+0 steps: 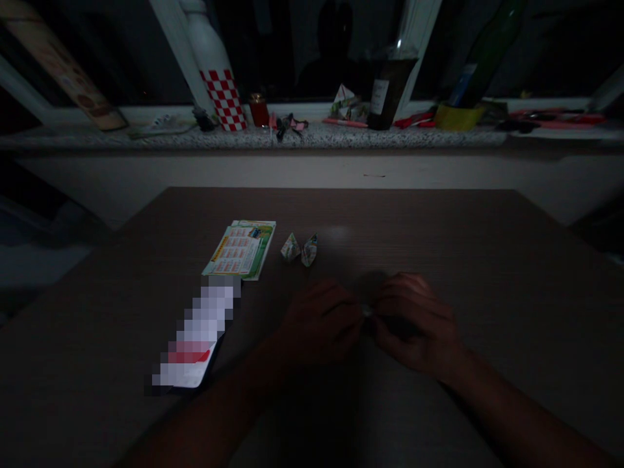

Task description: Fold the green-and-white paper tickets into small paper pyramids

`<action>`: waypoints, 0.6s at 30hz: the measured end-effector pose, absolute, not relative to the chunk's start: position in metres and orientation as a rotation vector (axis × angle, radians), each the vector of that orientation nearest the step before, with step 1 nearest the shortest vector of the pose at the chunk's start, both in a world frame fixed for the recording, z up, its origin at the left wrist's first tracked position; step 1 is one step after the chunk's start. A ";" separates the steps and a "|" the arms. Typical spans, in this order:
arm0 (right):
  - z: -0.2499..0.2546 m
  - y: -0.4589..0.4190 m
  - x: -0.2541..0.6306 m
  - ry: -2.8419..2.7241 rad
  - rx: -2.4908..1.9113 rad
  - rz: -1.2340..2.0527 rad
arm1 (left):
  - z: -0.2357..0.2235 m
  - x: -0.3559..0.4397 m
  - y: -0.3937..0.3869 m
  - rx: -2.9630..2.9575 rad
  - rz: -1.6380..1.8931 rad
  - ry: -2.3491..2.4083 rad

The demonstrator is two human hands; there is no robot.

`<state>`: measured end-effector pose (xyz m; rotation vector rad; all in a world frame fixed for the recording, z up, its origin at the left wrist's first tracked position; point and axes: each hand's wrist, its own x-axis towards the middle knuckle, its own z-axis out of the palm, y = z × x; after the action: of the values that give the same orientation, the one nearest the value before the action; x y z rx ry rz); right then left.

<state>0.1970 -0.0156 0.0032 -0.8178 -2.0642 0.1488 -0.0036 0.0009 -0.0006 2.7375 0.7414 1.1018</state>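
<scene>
In dim light my left hand [319,322] and my right hand [414,322] meet over the brown table [487,260], fingers pinched together on a small dark folded piece [369,311] that I can barely make out. Two small folded paper shapes [299,249] sit on the table just beyond my left hand. A stack of printed paper sheets [241,249] lies left of them, and a long pale strip with a red patch [197,338] lies at my left forearm.
A stone windowsill [253,138] runs behind the table. On it stand a white bottle with red checks [217,78], a small red jar [259,110], a dark bottle [387,91], a green bottle [485,52] and scattered small items.
</scene>
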 end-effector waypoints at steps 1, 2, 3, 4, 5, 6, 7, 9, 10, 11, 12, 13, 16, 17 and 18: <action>0.002 -0.015 0.197 -2.071 -0.818 0.140 | -0.001 -0.003 0.000 2.742 1.089 0.728; 0.002 -0.015 0.196 -2.076 -0.821 0.130 | -0.001 -0.003 0.000 2.742 1.084 0.712; 0.001 -0.015 0.197 -2.080 -0.828 0.121 | -0.001 -0.003 0.000 2.740 1.080 0.693; 0.000 -0.015 0.197 -2.082 -0.834 0.111 | -0.001 -0.004 0.001 2.734 1.087 0.672; -0.001 -0.015 0.197 -2.083 -0.839 0.104 | -0.001 -0.004 0.001 2.728 1.092 0.654; -0.002 -0.015 0.198 -2.085 -0.843 0.100 | -0.002 -0.005 0.002 2.720 1.096 0.639; -0.002 -0.015 0.199 -2.086 -0.846 0.098 | -0.001 -0.006 0.003 2.712 1.097 0.629; -0.002 -0.014 0.201 -2.082 -0.850 0.094 | -0.001 -0.008 0.004 2.688 1.110 0.619; -0.001 -0.014 0.202 -2.077 -0.849 0.090 | 0.000 -0.009 0.004 2.673 1.118 0.621; 0.000 -0.013 0.204 -2.071 -0.850 0.082 | 0.001 -0.010 0.005 2.658 1.126 0.630; 0.001 -0.013 0.205 -2.063 -0.853 0.070 | 0.001 -0.011 0.005 2.643 1.136 0.640; 0.002 -0.012 0.207 -2.057 -0.860 0.059 | 0.002 -0.012 0.005 2.628 1.149 0.650; 0.005 -0.010 0.212 -2.047 -0.882 0.031 | 0.003 -0.016 0.006 2.595 1.176 0.660; 0.006 -0.009 0.214 -2.046 -0.890 0.026 | 0.004 -0.017 0.007 2.590 1.182 0.659; 0.007 -0.009 0.215 -2.047 -0.894 0.024 | 0.004 -0.018 0.007 2.589 1.180 0.657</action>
<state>0.2151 -0.0090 0.0070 -0.8939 -2.0466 0.0244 -0.0182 0.0069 0.0038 2.5891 0.6568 1.1803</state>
